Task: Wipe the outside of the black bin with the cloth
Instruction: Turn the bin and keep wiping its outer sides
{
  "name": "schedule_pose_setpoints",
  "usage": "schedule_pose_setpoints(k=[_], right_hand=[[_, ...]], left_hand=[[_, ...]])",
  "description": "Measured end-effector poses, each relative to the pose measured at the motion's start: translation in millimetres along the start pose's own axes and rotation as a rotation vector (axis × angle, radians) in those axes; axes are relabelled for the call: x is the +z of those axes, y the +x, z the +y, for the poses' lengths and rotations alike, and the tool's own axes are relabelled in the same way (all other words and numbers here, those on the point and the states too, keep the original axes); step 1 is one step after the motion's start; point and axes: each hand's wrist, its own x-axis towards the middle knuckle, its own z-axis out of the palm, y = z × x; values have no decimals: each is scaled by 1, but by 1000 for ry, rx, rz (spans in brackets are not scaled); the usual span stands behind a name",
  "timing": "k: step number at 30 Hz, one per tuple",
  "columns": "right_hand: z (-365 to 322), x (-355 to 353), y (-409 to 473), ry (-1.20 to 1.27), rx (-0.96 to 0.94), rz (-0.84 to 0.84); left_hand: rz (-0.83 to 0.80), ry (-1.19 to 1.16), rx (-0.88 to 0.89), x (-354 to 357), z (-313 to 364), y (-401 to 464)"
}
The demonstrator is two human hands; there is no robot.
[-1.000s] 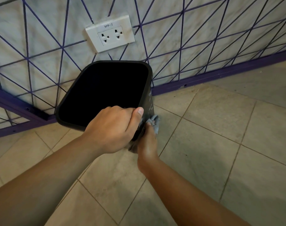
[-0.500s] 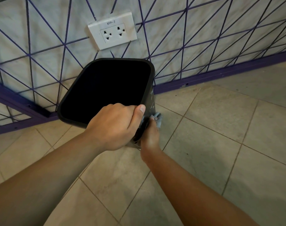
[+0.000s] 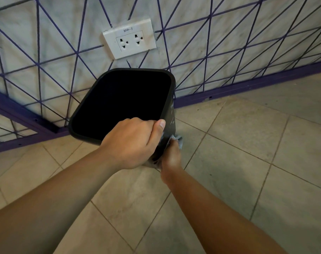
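- My left hand closed over the near rim of the bin, held tilted above the floor.
- My right hand presses the cloth against the bin's right side; fingers hidden, cloth mostly covered.
- Bin interior too dark to read.

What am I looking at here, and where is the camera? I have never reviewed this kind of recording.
There is no machine here: a person works with bare hands, and the one camera sits on their head, looking forward and down. The left hand has its grip on the near rim of a black bin, tilted so its dark opening faces the camera. The right hand presses a grey cloth against the bin's outer right side, where pale smears show. Below is a beige tiled floor. Behind stands a marble-look wall with purple lines and a white double socket labelled BPP-2.
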Motion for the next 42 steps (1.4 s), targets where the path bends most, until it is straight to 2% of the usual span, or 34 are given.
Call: schedule_pose_setpoints(k=[5, 10, 15, 19, 21, 25, 29, 34, 38, 42], right_hand=[[-2, -2, -11, -38, -69, -66], [-1, 2, 5, -55, -115, -15], [0, -1, -1, -69, -167, -42], [-5, -2, -7, -21, -83, 11], [-10, -3, -17, -13, -62, -14], [-10, 19, -53, -29, -158, -61], [7, 35, -36, -76, -315, 53], [-9, 35, -64, -37, -249, 18], [-12, 37, -46, 36, -185, 100], [-28, 37, -60, 10, -146, 0]], left_hand=[[-20, -14, -23, -1, -1, 1], [-2, -6, -18, -1, 2, -1], [-10, -7, -19, -1, 2, 1], [-4, -1, -22, -1, 2, 0], [2, -12, -41, -1, 1, 0], [4, -46, -85, -1, -1, 2], [0, -42, -62, -2, 1, 4], [-27, -42, -56, -2, -1, 1], [-1, -49, -50, -2, -1, 4], [-37, -97, -59, -2, -4, 6]])
